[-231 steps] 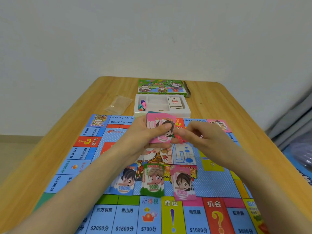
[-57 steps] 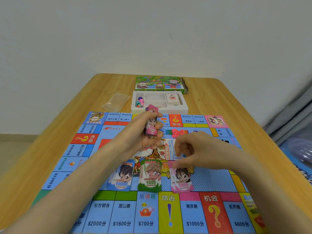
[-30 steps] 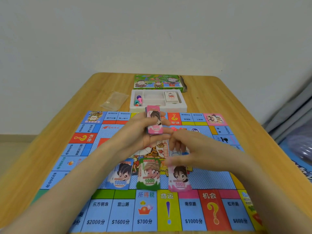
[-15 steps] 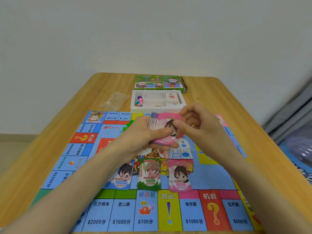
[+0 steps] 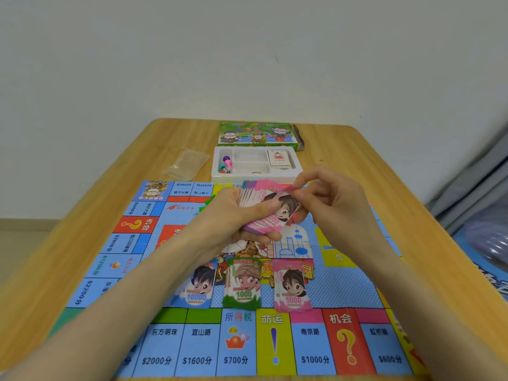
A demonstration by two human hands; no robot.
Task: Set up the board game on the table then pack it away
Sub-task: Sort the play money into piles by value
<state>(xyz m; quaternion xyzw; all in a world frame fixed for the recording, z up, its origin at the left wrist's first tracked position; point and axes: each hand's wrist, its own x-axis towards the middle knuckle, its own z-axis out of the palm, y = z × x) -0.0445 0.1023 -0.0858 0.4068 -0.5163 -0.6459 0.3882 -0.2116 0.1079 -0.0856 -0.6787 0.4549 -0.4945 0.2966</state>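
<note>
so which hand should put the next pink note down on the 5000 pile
Right. The right hand pinches the top pink note, while the left hand grips the stack, and the 5000 pile lies just below the right hand.

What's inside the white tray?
In the white tray: coloured pawns in the left compartment, a card deck in the right; middle ones look mostly bare. Held banknotes and the right hand hide part of its near wall.

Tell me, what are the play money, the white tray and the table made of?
Play money: thin printed paper, it seems; the notes fan and bend. White tray: likely moulded plastic, smooth with rounded pockets. Table: wood or wood-look veneer; pale grain lines show.
</note>
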